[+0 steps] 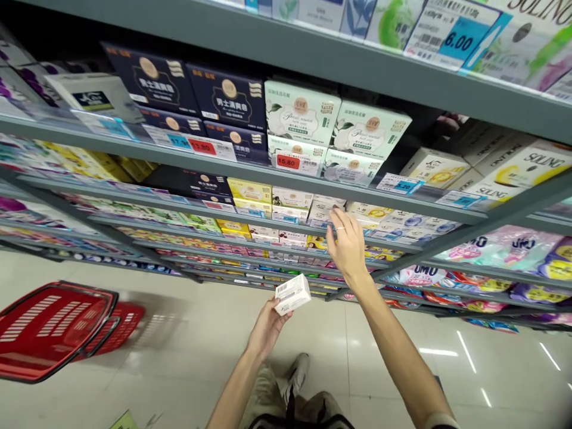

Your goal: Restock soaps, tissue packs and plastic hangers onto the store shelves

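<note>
My left hand (267,329) is closed around a small white soap box (291,294), with fine print and a barcode on the side facing me. It is held out above the floor, in front of the lower shelves. My right hand (345,243), with a ring on one finger, reaches to a middle shelf. Its fingers are bent and apart, with the tips at a stack of whitish soap boxes (320,210). Whether they touch a box I cannot tell. Beside that stack are cream boxes (291,198) and yellow boxes (249,192).
Above, a grey shelf (214,164) holds dark blue soap boxes (227,98) and pale green soap boxes (301,113). Its edge juts out over the lower shelves. A red shopping basket (44,316) is on the left. Bagged UMO goods (478,247) fill shelves at the right.
</note>
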{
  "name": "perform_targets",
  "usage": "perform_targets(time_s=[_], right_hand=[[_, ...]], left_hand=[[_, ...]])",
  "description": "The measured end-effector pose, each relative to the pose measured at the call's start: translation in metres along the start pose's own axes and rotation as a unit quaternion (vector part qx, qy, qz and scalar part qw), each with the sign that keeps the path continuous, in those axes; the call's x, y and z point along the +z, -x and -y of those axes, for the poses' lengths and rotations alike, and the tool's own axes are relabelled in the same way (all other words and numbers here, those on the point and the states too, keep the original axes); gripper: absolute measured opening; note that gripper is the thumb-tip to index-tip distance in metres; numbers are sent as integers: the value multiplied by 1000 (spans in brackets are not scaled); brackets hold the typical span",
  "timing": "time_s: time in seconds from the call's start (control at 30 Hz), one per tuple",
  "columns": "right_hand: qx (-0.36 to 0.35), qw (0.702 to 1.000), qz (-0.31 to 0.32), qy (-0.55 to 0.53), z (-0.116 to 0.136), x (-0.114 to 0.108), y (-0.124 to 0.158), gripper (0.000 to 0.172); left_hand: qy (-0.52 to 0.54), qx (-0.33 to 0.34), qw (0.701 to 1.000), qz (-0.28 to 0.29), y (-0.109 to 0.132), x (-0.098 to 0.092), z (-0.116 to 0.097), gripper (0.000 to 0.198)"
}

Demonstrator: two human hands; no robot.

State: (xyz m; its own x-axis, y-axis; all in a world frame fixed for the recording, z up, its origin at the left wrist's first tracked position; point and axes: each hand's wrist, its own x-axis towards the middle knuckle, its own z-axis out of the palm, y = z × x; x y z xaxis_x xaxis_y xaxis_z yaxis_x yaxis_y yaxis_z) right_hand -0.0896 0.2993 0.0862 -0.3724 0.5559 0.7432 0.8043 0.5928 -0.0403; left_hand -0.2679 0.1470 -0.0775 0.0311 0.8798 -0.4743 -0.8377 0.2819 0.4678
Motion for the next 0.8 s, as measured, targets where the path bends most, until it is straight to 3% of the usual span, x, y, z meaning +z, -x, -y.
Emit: perform_targets(time_s=[0.1,0.2,0.33,0.53,0.7,0.8], right_hand=[[-8,998,40,53,2,6,-9,48],[-5,995,40,92,6,10,-6,48],[-7,995,21,96,6,10,-4,40],[-30,994,65,81,1,7,-16,30],[-21,997,44,67,-4,7,-25,30],[-55,997,-1,47,-7,9,-29,31]], left_hand=[[-4,-10,1000,7,12,-8,6,35],[-6,-13,1000,7,20,-13,11,38],[-10,-16,1000,11,22,-17,18,38],[0,-20,1000,11,23,-21,27,33],[11,-24,1000,11,27,-20,28,35],[19,-39,999,0,31,-18,26,43]])
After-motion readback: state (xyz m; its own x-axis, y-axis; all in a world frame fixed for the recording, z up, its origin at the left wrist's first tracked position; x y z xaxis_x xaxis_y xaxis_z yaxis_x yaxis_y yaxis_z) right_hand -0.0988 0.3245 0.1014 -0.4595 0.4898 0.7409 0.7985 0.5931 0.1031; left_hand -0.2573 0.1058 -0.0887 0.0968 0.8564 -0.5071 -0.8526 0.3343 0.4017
